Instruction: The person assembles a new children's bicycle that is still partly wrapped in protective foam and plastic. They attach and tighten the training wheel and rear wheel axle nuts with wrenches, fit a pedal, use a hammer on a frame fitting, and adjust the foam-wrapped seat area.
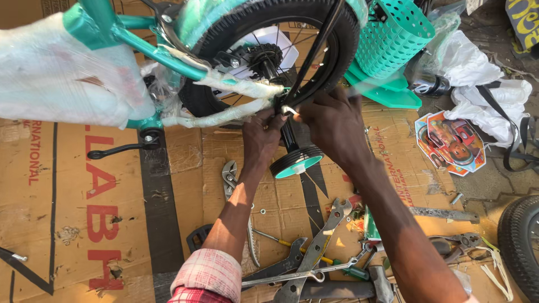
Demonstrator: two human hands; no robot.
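A small teal child's bicycle (151, 53), partly wrapped in clear plastic, lies tilted over flattened cardboard. Its black rear wheel (281, 45) is at top centre. My left hand (263, 137) grips the black training-wheel bracket (289, 134) just below the rear axle. My right hand (331, 120) pinches at the same spot beside the axle, fingertips touching the left hand's; what it holds is too small to tell. A small training wheel (296, 161) with a teal hub hangs under both hands.
Wrenches, pliers (229, 178) and screwdrivers (314, 252) lie scattered on the cardboard (84, 213) near me. A teal basket (393, 33), white plastic wrap (477, 73), a colourful cartoon plate (451, 143), a black pedal crank (120, 148) and another tyre (519, 241) at the right edge surround the area.
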